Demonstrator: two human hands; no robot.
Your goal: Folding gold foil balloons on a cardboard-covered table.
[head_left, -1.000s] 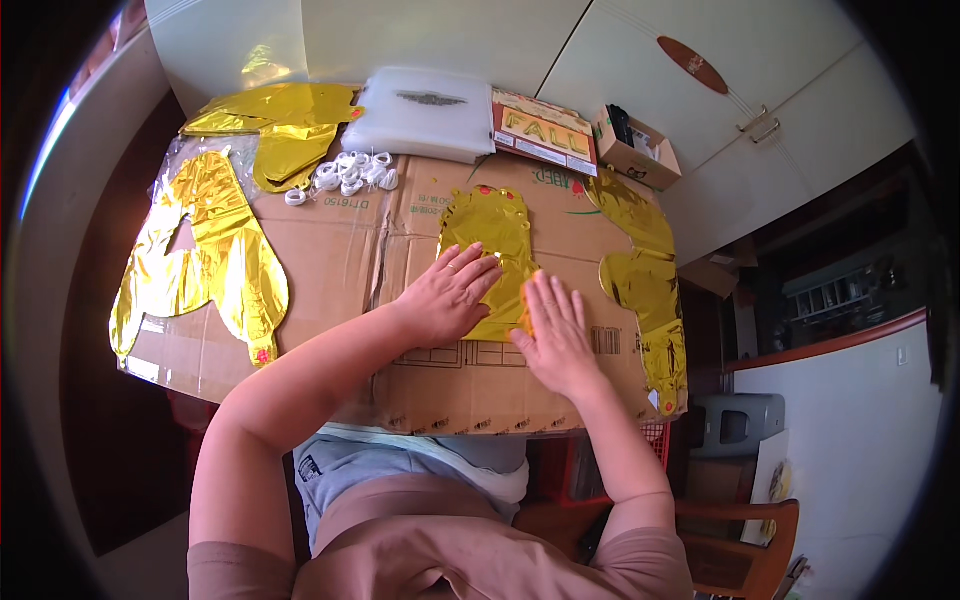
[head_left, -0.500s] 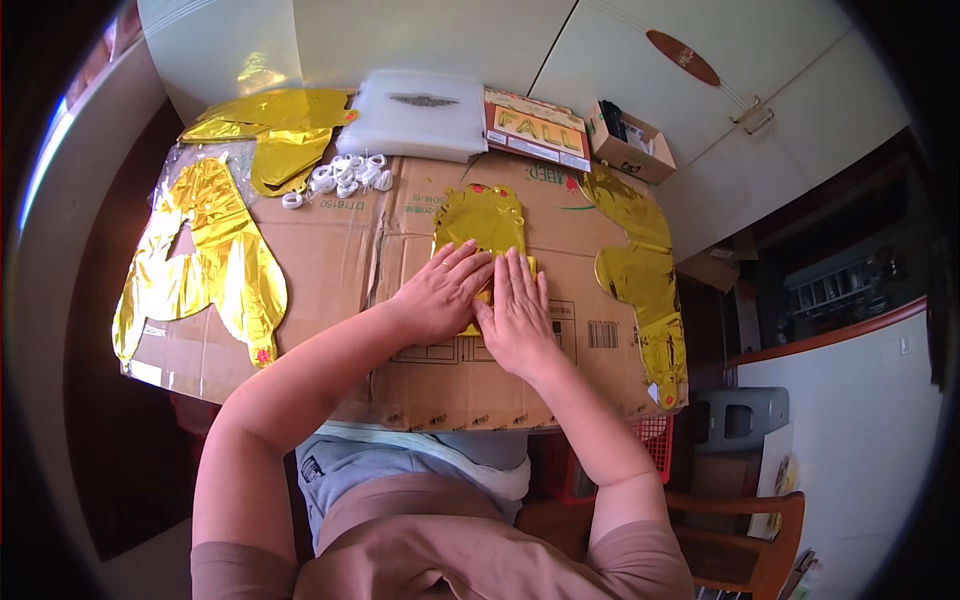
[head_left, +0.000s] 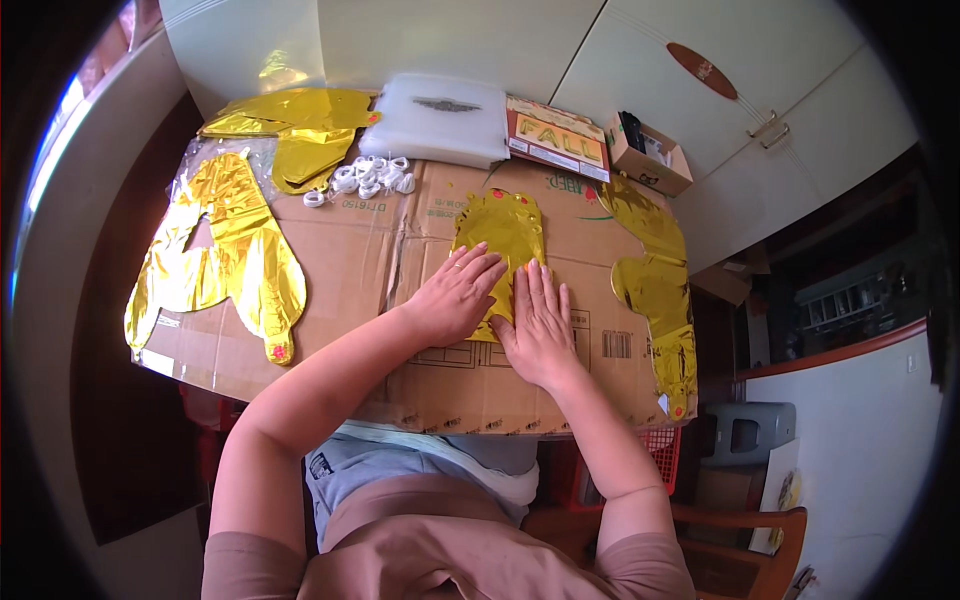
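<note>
Green-lettered cardboard (head_left: 350, 250) bears gold foil (head_left: 500, 222) under hands (head_left: 458, 293) (head_left: 540, 328).

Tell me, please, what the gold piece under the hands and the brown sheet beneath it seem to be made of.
Gold piece: probably metallised plastic film, shiny, judging by its glossy reflections and crinkled edge. Brown sheet: apparently matte cardboard, given its seam and printed markings.

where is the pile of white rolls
In the head view, the pile of white rolls lies left of centre on the cardboard, beside a gold foil piece, below the frosted white case.
</note>
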